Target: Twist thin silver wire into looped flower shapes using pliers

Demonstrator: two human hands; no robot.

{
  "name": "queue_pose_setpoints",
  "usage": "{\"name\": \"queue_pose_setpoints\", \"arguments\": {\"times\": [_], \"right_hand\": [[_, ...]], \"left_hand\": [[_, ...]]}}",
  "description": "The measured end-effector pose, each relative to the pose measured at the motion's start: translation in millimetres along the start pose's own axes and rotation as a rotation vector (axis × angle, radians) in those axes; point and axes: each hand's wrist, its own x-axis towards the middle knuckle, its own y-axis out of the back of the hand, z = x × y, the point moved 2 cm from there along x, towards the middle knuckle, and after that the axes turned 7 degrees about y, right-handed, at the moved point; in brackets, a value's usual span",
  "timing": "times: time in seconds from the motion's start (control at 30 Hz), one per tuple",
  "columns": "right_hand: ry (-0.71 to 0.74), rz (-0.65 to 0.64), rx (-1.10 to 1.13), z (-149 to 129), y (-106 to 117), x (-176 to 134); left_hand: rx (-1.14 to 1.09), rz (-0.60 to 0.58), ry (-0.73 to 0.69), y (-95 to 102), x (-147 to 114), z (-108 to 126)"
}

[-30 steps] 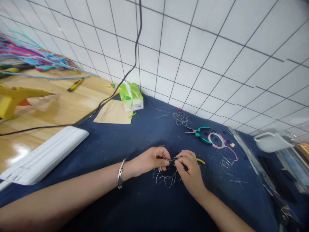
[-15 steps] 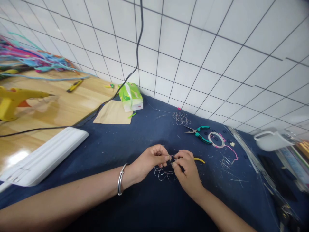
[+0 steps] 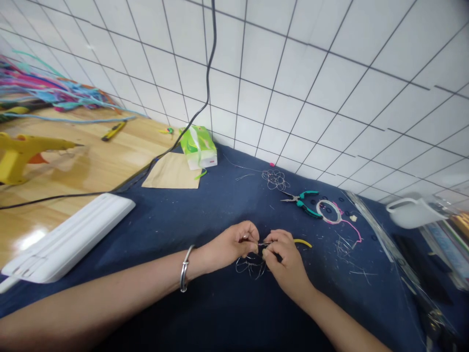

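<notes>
My left hand (image 3: 234,246) and my right hand (image 3: 287,259) face each other above the dark blue cloth (image 3: 176,220). Both pinch a thin silvery wire, stretched across the small gap between their fingertips. Loops of a bent wire piece (image 3: 251,266) hang just below, partly hidden by the fingers; it looks joined to the pinched wire. A curved yellow handle (image 3: 303,242) sticks out from behind my right hand, the rest of its tool hidden. On the left wrist sits a silver bangle (image 3: 183,269).
Needle-nose pliers (image 3: 302,201) with teal handles lie beyond my right hand, near a flower-shaped wire coil (image 3: 275,180) and a white ring roll (image 3: 329,212). Wire scraps (image 3: 344,247) litter the right. A white power strip (image 3: 73,234), tissue pack (image 3: 198,146) and yellow glue gun (image 3: 32,151) stand left.
My left fingers have shifted slightly and curled more, turning the wire piece. A straight stretch of wire now shows between the hands. The right hand has hardly moved.
</notes>
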Motion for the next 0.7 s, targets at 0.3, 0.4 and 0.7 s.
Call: {"name": "queue_pose_setpoints", "arguments": {"times": [0.3,0.4,0.7], "right_hand": [[0.016,0.001,-0.036,1.7,3.5,3.3],[0.05,0.0,-0.066,1.3,2.4,2.8],[-0.064,0.08,-0.061,-1.9,7.1,1.7]], "left_hand": [[0.003,-0.02,0.047,-4.6,0.1,1.6],[-0.012,0.01,0.05,-5.2,1.6,-1.8],[-0.025,0.02,0.076,-6.8,4.1,-6.8]]}}
